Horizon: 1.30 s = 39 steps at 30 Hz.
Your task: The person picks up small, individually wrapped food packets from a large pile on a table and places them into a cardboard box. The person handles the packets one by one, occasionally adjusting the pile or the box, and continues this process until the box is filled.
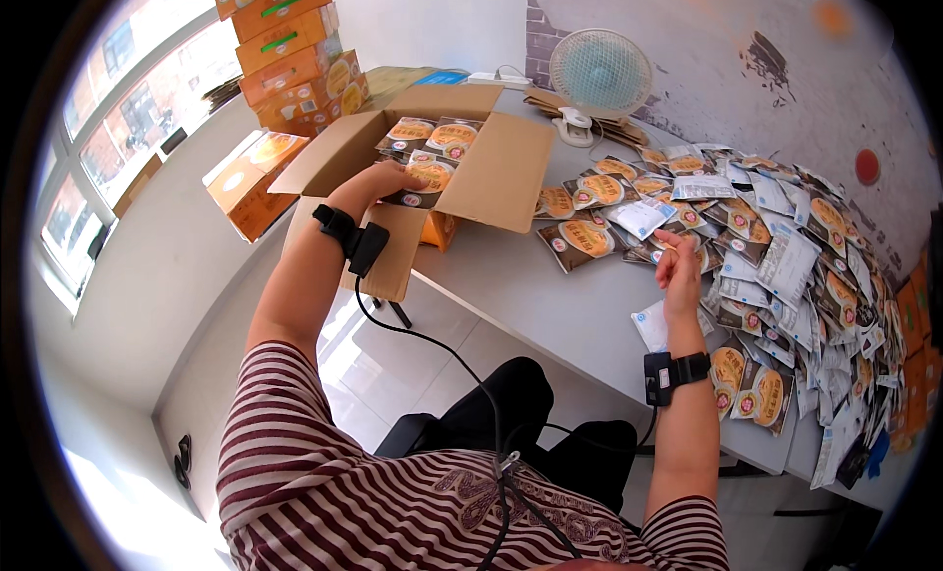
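Note:
An open cardboard box [501, 178] on the table's left part holds several brown packets [452, 136] with orange pictures of food. My left hand [386, 183] reaches inside and grips a brown packet [428, 178] among them, its fingertips partly hidden. My right hand [676, 266] is open, index finger extended and the others loosely bent, at the front of a large loose pile of packets [786, 261], some brown side up, some silver-white. It is just below a white packet [638, 218] and beside brown ones [587, 244].
Stacked orange cartons [275, 40] stand at the back left, another orange carton [250, 183] beside the box. A fan [599, 75] and flattened cardboard [545, 104] are at the back of the table [511, 286]. A window [98, 119] is on the left; a black cable hangs from my wrist devices.

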Tool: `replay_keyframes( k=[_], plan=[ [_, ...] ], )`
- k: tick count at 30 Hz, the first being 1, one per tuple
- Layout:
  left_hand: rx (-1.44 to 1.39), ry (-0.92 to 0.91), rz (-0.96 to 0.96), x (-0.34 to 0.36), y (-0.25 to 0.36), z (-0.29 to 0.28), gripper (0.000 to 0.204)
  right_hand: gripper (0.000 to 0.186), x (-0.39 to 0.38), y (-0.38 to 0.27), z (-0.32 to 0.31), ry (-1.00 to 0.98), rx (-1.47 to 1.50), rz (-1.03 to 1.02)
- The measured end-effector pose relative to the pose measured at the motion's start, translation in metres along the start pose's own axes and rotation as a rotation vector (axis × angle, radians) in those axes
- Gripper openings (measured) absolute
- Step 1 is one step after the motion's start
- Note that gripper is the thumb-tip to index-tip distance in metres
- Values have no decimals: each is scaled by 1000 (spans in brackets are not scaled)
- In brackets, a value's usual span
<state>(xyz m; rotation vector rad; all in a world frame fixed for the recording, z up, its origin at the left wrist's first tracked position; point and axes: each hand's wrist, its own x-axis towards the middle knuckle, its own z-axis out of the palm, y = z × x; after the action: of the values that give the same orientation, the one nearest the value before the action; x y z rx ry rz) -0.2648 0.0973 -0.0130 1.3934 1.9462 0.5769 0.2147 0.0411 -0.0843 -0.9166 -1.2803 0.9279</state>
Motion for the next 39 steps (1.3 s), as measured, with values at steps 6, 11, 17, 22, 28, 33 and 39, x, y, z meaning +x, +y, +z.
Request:
replay_keyframes(
  k=[6,11,17,22,28,33,39],
  plan=[
    [0,2,60,-21,18,10,26,65,-1,-1,-4,7,-6,14],
    [21,-18,183,-18,11,3,32,67,0,-3,-3,-23,-2,7],
    [548,394,498,1,20,15,65,67,0,-4,-5,-19,-23,-14],
    [369,413,841,-40,73,59,56,65,-1,-4,-7,-25,16,4],
    [-60,37,977,-101,145,132,45,67,-1,-3,-9,-17,-12,0],
    [-449,-212,804,-86,169,211,46,69,1,-2,-8,-10,-13,-2],
    [-295,-33,936,-33,172,294,58,68,0,-5,-8,-16,-3,1]
  ],
)
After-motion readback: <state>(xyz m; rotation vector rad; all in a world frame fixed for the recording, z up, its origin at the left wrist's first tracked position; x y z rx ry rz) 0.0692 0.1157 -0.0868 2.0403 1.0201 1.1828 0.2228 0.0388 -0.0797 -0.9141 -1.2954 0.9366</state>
